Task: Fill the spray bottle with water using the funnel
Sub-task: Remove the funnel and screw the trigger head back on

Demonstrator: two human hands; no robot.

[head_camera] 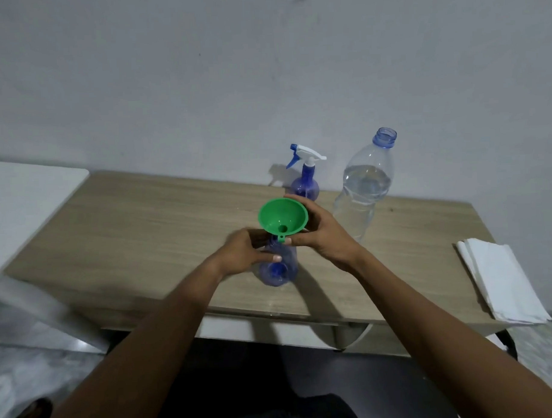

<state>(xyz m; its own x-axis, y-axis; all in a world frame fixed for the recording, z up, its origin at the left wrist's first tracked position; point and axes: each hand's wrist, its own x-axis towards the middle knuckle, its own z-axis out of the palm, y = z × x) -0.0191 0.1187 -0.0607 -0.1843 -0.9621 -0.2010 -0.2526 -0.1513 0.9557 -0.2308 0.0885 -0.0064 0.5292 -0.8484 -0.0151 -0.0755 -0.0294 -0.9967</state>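
Note:
A blue see-through spray bottle [278,268] with no spray head stands upright on the wooden table [144,232], near its front edge. My left hand [249,252] grips the bottle's upper part. A green funnel [283,218] sits over the bottle's neck, and my right hand [319,234] holds it by the rim and side. Whether the spout is inside the neck is hidden. A large clear water bottle [364,187], uncapped and partly full, stands at the back right.
A second blue spray bottle [305,176] with a white and blue trigger head stands at the back by the wall. Folded white paper towels [502,285] lie on the table's right end. A white surface [24,199] adjoins the table's left.

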